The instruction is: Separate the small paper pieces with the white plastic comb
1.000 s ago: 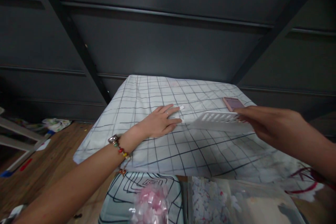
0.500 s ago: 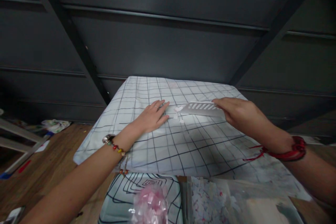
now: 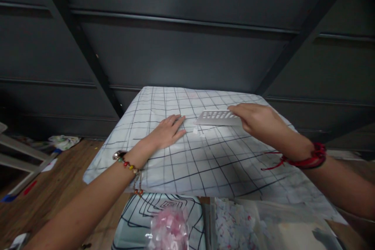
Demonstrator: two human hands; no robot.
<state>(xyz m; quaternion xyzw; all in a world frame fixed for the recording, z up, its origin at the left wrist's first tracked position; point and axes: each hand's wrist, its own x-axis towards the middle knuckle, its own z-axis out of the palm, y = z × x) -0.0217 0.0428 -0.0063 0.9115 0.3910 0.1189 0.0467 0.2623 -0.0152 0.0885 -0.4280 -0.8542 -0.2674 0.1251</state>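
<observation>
My right hand (image 3: 254,119) grips the right end of a flat white slotted piece (image 3: 218,117), which has a row of slanted openings along it. The piece is tilted, its lower edge at or just above the white checked cloth (image 3: 205,164). Small white scraps (image 3: 195,130) lie on the cloth just below the piece's left end. My left hand (image 3: 168,132) lies flat on the cloth to the left of the scraps, fingers apart and holding nothing. My right fingertips are partly hidden behind the hand.
Dark panels (image 3: 181,54) stand behind the cloth-covered surface. Nearest me are a patterned cushion (image 3: 131,222) with a clear bag of pink material (image 3: 170,228) on it, and a clear container (image 3: 237,218) of paper-like bits. A pale frame (image 3: 17,164) stands on the wooden floor at left.
My right hand has moved left and slightly away from me with the slotted piece, leaving the scraps more exposed. My left hand stays flat in nearly the same place.
</observation>
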